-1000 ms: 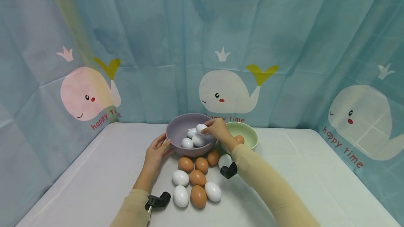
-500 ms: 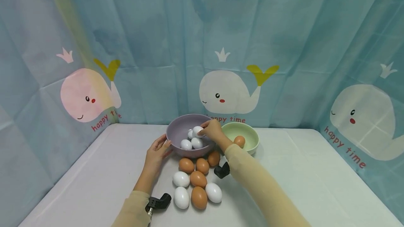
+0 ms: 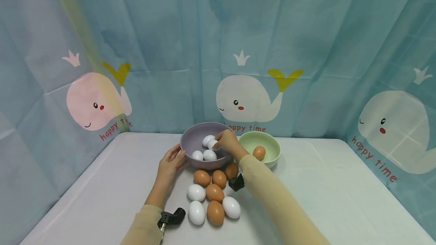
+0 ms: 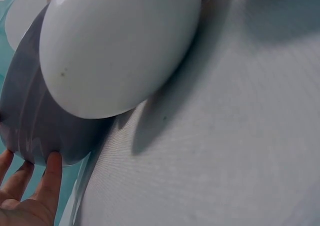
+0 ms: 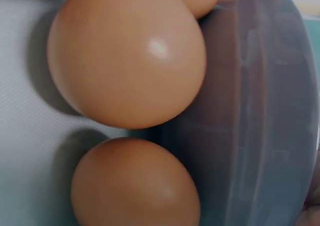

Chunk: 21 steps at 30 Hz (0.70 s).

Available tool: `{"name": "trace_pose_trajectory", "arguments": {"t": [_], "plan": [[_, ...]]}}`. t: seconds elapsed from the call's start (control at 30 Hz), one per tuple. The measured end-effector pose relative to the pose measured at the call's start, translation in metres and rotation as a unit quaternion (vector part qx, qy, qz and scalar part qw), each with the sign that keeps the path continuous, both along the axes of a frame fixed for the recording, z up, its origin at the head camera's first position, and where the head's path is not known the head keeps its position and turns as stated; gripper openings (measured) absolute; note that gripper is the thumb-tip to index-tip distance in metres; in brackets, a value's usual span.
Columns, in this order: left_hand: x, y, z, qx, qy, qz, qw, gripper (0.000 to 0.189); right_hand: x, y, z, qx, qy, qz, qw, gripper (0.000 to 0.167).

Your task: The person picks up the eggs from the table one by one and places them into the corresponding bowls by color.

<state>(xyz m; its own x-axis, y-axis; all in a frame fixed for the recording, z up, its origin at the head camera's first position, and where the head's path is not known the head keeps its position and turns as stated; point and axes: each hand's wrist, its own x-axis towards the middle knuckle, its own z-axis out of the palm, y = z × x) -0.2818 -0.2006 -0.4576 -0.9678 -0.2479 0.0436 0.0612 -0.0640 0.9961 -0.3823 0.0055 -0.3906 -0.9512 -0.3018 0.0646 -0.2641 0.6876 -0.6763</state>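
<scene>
White egg (image 3: 211, 144) sits inside the purple bowl (image 3: 189, 141), right of its middle, pinched by the right hand (image 3: 229, 141); the fingers cover much of the shell, so its pointed end cannot be told. Three other white eggs share this bowl: a rear egg (image 3: 207, 139) touching or just behind the pinched one, and two front eggs (image 3: 210, 155) side by side near the front wall.

Purple bowl stands upright at the middle of the surface's (image 3: 306, 184) far edge. Left hand (image 3: 170, 163) rests against its outer left side, fingers extended and spread, fingertips on the wall. Just beside it on the right, also by the far edge, the green bowl (image 3: 272, 148) holds one brown egg (image 3: 259, 153); the right arm hides part of that bowl.

Between the purple bowl and the surface's near edge lie more eggs. Three brown eggs (image 3: 202, 177) line the bowl's front, the leftmost with its long axis roughly parallel to the far edge. Behind the nearest row, a white egg (image 3: 196, 193) lies crosswise beside a slanting brown egg (image 3: 214, 193). Nearest the near edge, a white egg (image 3: 196, 213) and a brown egg (image 3: 215, 213) point lengthwise from near to far, while another white egg (image 3: 231, 207) slants, its far end toward the left.
</scene>
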Motion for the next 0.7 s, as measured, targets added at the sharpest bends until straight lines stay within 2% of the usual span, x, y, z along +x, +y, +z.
{"name": "trace_pose_trajectory", "arguments": {"t": [0.2, 0.7], "plan": [[0.0006, 0.0013, -0.0003, 0.001, 0.001, 0.001, 1.0000, 0.054, -0.0010, 0.0000, -0.0031, 0.022, 0.007, 0.016, 0.9996, 0.038], [0.0013, 0.0010, 0.0005, -0.001, -0.004, -0.001, 1.0000, 0.055, 0.0021, -0.0059, -0.0057, 0.050, 0.027, 0.007, 0.9983, 0.034]]}}
